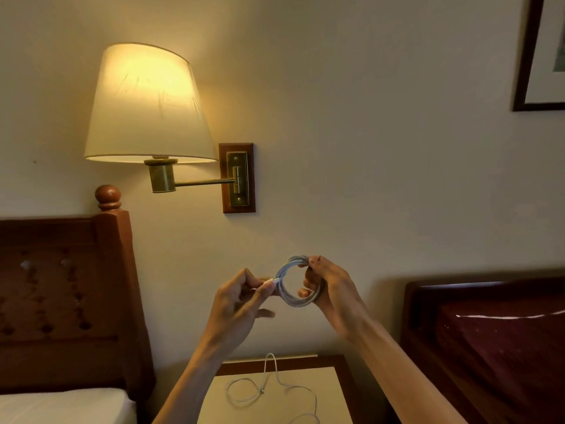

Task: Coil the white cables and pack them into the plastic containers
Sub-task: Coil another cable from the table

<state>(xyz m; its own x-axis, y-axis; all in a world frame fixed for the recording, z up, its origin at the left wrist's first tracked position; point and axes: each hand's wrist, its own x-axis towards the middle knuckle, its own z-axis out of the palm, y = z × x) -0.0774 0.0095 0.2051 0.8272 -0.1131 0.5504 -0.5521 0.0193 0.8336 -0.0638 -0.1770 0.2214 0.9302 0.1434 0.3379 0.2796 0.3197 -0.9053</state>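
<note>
A white cable wound into a small round coil [289, 296] is held up in front of the wall. My right hand [331, 290] grips the coil's right side, fingers curled through the ring. My left hand [238, 304] pinches the cable's plug end at the coil's left edge. A second white cable [275, 387] lies loose and uncoiled on the nightstand below. No plastic container is in view.
The light-topped nightstand [324, 393] stands between a wooden headboard [70, 301] with a white mattress at left and a dark red bed frame [489, 332] at right. A lit wall lamp [146, 105] hangs above, and a framed picture [541, 56] hangs at upper right.
</note>
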